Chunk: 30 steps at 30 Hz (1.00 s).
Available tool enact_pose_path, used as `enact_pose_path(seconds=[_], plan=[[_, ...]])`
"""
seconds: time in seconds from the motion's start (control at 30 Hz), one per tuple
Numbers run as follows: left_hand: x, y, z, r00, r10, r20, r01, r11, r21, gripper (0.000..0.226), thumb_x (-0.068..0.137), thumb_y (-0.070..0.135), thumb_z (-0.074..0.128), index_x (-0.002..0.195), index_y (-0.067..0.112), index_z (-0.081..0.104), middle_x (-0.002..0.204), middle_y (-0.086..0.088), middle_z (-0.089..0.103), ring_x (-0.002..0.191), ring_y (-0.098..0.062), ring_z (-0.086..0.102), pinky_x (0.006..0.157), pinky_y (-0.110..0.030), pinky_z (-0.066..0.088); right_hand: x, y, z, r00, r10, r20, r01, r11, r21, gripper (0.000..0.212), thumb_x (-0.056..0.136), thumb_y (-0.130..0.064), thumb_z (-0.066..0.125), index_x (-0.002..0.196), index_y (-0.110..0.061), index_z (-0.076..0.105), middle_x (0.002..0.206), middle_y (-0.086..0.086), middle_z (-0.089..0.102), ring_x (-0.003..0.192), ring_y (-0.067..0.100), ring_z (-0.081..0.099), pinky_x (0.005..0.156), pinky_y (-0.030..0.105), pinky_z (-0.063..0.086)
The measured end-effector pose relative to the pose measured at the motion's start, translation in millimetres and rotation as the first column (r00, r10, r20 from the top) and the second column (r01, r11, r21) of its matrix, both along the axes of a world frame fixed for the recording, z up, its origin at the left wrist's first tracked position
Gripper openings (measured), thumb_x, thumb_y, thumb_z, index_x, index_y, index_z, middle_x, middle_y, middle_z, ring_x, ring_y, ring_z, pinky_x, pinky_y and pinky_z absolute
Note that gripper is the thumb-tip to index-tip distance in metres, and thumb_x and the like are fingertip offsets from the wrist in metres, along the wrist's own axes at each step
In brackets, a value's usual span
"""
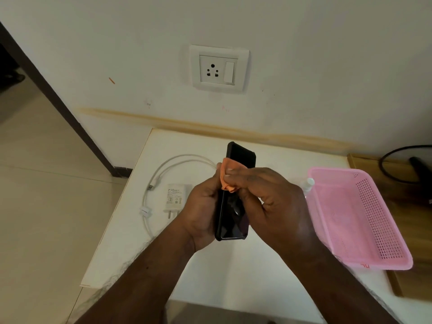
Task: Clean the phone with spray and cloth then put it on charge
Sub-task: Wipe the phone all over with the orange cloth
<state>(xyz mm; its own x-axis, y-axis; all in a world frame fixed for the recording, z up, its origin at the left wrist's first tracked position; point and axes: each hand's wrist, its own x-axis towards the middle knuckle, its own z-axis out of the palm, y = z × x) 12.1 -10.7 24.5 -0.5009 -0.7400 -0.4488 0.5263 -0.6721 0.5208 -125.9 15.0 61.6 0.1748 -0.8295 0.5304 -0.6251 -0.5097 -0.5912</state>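
Note:
A black phone (235,213) in a dark case is held above the white table (233,265), screen up, its long side pointing away from me. My left hand (202,211) grips the phone along its left edge. My right hand (268,199) pinches a bunched orange cloth (228,181) and presses it on the screen near the phone's middle. A white charger plug (174,198) and its coiled white cable (159,181) lie on the table to the left. Only the white top of the spray bottle (308,183) shows behind my right hand.
A pink perforated plastic basket (355,220) sits at the table's right end. A white wall socket with a switch (218,67) is on the wall above the table. Black cable lies on a wooden surface (397,174) at far right. Tiled floor lies to the left.

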Motion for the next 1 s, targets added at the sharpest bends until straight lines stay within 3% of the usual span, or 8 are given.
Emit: enact_pose_path(seconds=[0.07, 0.13, 0.23, 0.37, 0.5, 0.63, 0.83, 1.0], plan=[[1, -1, -1, 0.999, 0.036, -0.019, -0.036, 0.999, -0.006, 0.062, 0.089, 0.057, 0.052, 0.127, 0.011, 0.067, 0.121, -0.017, 0.064, 0.121, -0.036, 0.054, 0.116, -0.055, 0.030, 1, 1, 1, 0.999, 0.013, -0.032, -0.013, 1.000, 0.011, 0.033, 0.092, -0.022, 0.049, 0.107, -0.012, 0.076, 0.109, 0.001, 0.074, 0.102, 0.013, 0.067, 0.092, 0.027, 0.053], [1, -2, -1, 0.998, 0.055, -0.011, -0.056, 0.998, -0.010, 0.064, 0.083, 0.059, 0.054, 0.121, 0.011, 0.070, 0.118, -0.018, 0.064, 0.118, -0.036, 0.056, 0.113, -0.056, 0.034, 2, 2, 1, 0.997, 0.031, -0.075, -0.029, 0.999, 0.038, 0.035, 0.093, -0.025, 0.048, 0.107, -0.012, 0.076, 0.107, 0.002, 0.075, 0.098, 0.018, 0.070, 0.090, 0.032, 0.057], [4, -4, -1, 0.996, 0.069, 0.053, -0.068, 0.997, -0.024, 0.061, 0.083, 0.066, 0.049, 0.100, 0.016, 0.080, 0.094, -0.012, 0.072, 0.088, -0.029, 0.070, 0.082, -0.044, 0.055, 3, 5, 0, 0.990, 0.095, -0.106, -0.088, 0.994, 0.071, 0.036, 0.093, -0.026, 0.048, 0.109, -0.011, 0.076, 0.107, 0.002, 0.076, 0.098, 0.019, 0.071, 0.088, 0.035, 0.058], [7, -7, -4, 0.991, 0.130, 0.041, -0.130, 0.991, -0.016, 0.063, 0.090, 0.066, 0.044, 0.102, 0.014, 0.078, 0.092, -0.012, 0.071, 0.081, -0.026, 0.071, 0.069, -0.038, 0.060, 5, 7, 0, 0.980, 0.156, -0.126, -0.144, 0.984, 0.102, 0.024, 0.091, -0.015, 0.060, 0.107, -0.013, 0.077, 0.109, -0.001, 0.075, 0.100, 0.017, 0.071, 0.088, 0.036, 0.059], [9, -9, -2, 0.991, 0.131, 0.031, -0.131, 0.991, 0.012, 0.069, 0.088, 0.071, 0.043, 0.102, 0.013, 0.077, 0.100, -0.009, 0.068, 0.089, -0.024, 0.065, 0.074, -0.036, 0.055, 2, 8, 2, 0.959, 0.241, -0.147, -0.221, 0.965, 0.142, 0.023, 0.083, -0.004, 0.068, 0.102, -0.013, 0.079, 0.102, 0.000, 0.077, 0.095, 0.017, 0.072, 0.084, 0.036, 0.060], [9, -10, -3, 0.975, 0.212, 0.060, -0.210, 0.977, -0.029, 0.066, 0.091, 0.066, 0.043, 0.100, 0.010, 0.077, 0.098, -0.015, 0.067, 0.085, -0.027, 0.064, 0.073, -0.036, 0.055, 1, 10, 4, 0.932, 0.329, -0.150, -0.299, 0.935, 0.192, 0.020, 0.082, -0.004, 0.074, 0.099, -0.012, 0.080, 0.100, 0.000, 0.077, 0.092, 0.017, 0.072, 0.082, 0.037, 0.060], [7, -11, -3, 0.965, 0.261, 0.028, -0.261, 0.965, -0.006, 0.076, 0.091, 0.067, 0.044, 0.128, 0.003, 0.062, 0.100, -0.019, 0.065, 0.086, -0.032, 0.062, 0.089, -0.045, 0.049, 0, 11, 5, 0.905, 0.403, -0.137, -0.361, 0.898, 0.251, 0.020, 0.080, -0.004, 0.075, 0.097, -0.013, 0.081, 0.100, -0.002, 0.077, 0.093, 0.013, 0.072, 0.083, 0.037, 0.060], [10, -13, -7, 0.966, 0.260, 0.007, -0.260, 0.965, -0.045, 0.076, 0.092, 0.071, 0.038, 0.121, 0.006, 0.066, 0.098, -0.016, 0.066, 0.084, -0.031, 0.063, 0.081, -0.042, 0.051, -5, 10, 3, 0.882, 0.443, -0.158, -0.379, 0.868, 0.321, 0.020, 0.082, -0.005, 0.074, 0.098, -0.015, 0.080, 0.101, -0.004, 0.077, 0.093, 0.013, 0.072, 0.082, 0.038, 0.060]])
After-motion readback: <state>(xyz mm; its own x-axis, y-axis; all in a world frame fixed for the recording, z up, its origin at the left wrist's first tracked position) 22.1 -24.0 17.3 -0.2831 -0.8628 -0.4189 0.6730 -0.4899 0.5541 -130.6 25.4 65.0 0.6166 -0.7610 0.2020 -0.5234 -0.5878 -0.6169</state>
